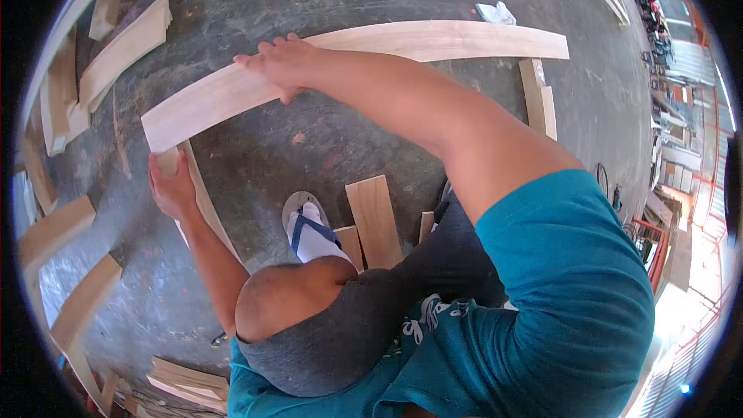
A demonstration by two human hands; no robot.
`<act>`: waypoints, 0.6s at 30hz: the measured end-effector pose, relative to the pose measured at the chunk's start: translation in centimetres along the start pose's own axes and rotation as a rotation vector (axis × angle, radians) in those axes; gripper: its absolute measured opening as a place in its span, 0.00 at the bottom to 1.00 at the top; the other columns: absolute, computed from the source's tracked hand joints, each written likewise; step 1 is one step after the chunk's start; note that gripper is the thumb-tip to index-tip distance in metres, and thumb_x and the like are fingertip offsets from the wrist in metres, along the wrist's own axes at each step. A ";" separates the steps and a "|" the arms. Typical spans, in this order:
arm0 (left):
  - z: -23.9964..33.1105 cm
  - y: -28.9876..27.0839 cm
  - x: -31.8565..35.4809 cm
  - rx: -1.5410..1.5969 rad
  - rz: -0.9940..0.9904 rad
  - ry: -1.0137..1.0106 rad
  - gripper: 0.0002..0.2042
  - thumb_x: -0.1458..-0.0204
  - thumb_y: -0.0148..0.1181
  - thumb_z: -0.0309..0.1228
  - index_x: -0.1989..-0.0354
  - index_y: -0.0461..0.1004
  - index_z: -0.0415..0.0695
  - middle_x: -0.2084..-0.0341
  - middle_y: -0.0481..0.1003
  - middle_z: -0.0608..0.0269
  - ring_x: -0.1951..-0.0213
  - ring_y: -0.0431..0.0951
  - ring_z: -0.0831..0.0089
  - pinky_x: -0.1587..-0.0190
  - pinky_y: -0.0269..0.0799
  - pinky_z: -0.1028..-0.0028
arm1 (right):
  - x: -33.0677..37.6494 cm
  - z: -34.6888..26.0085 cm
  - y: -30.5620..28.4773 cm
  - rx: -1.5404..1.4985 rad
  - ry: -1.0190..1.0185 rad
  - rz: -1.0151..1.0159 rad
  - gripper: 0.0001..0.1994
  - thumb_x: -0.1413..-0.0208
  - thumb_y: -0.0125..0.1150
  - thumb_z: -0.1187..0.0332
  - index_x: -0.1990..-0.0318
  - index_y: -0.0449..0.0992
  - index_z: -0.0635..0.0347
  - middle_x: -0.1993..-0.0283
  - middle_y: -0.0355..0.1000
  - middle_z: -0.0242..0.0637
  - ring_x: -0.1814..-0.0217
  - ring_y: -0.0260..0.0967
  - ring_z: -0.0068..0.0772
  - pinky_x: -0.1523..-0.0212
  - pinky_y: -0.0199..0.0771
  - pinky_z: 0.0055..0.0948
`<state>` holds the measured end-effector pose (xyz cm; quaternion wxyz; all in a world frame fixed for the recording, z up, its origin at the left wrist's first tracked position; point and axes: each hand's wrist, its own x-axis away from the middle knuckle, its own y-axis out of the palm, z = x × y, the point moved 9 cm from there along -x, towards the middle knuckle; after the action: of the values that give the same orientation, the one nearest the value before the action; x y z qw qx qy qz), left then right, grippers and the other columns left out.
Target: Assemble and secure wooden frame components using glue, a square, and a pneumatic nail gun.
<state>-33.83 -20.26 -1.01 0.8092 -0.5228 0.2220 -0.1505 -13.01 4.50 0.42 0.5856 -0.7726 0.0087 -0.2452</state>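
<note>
A long pale wooden plank (pixel 433 40) lies crosswise ahead of me, looking curved in this wide picture. My right hand (pixel 282 66) spans its left part, fingers over the far edge and thumb at the near edge. At its left end, a second wooden board (pixel 207 201) runs back toward me, meeting the plank at a corner. My left hand (pixel 173 187) grips that board just below the corner, fingers on the outer side and thumb on the inner. Beneath the plank's right end stands a short pair of wooden pieces (pixel 537 99).
Boards (pixel 128 50) lie stacked at the far left, with more pieces (pixel 66 236) along the left side. Near my sandalled foot (pixel 309 224) is a wooden block (pixel 373 213). A crumpled white scrap (pixel 497 13) sits beyond the plank. Clutter lines the right wall.
</note>
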 end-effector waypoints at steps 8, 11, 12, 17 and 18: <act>-1.5 -0.6 -0.2 -0.064 -0.031 -0.034 0.35 0.55 0.71 0.50 0.38 0.72 0.49 0.42 0.74 0.55 0.43 0.75 0.54 0.42 0.70 0.60 | -0.4 -1.6 0.3 -0.005 -0.022 0.015 0.60 0.67 0.82 0.59 0.25 0.47 0.39 0.39 0.64 0.47 0.37 0.63 0.52 0.41 0.62 0.56; -2.1 -0.6 -0.3 -0.051 0.006 0.010 0.35 0.55 0.71 0.51 0.39 0.72 0.49 0.42 0.74 0.56 0.43 0.75 0.55 0.42 0.70 0.60 | -0.6 -2.2 0.3 -0.013 -0.026 0.013 0.60 0.68 0.83 0.58 0.25 0.48 0.40 0.39 0.64 0.48 0.37 0.64 0.52 0.41 0.61 0.57; -2.2 -0.5 -0.3 -0.065 -0.006 -0.011 0.35 0.55 0.70 0.51 0.39 0.72 0.49 0.42 0.74 0.56 0.43 0.75 0.55 0.42 0.70 0.60 | -0.7 -2.1 0.5 -0.014 -0.021 0.014 0.60 0.68 0.83 0.58 0.25 0.48 0.40 0.39 0.64 0.48 0.37 0.64 0.52 0.41 0.61 0.57; -3.2 -0.7 -0.7 -0.082 -0.025 -0.023 0.35 0.55 0.70 0.51 0.39 0.72 0.48 0.42 0.74 0.56 0.43 0.74 0.55 0.42 0.70 0.60 | -0.9 -3.3 -0.3 -0.019 -0.026 0.034 0.60 0.67 0.83 0.58 0.25 0.48 0.40 0.39 0.64 0.48 0.37 0.63 0.53 0.41 0.61 0.55; -3.4 -0.9 -0.7 -0.069 -0.031 -0.028 0.35 0.55 0.70 0.51 0.38 0.72 0.48 0.42 0.74 0.55 0.42 0.74 0.55 0.42 0.70 0.60 | -0.9 -3.5 -0.3 -0.020 -0.022 0.035 0.60 0.67 0.83 0.58 0.25 0.48 0.40 0.39 0.64 0.48 0.37 0.63 0.53 0.41 0.61 0.55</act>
<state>-36.15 -22.92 -1.28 0.7911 -0.5560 0.2074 -0.1481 -15.29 1.70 1.06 0.5821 -0.7807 0.0183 -0.2265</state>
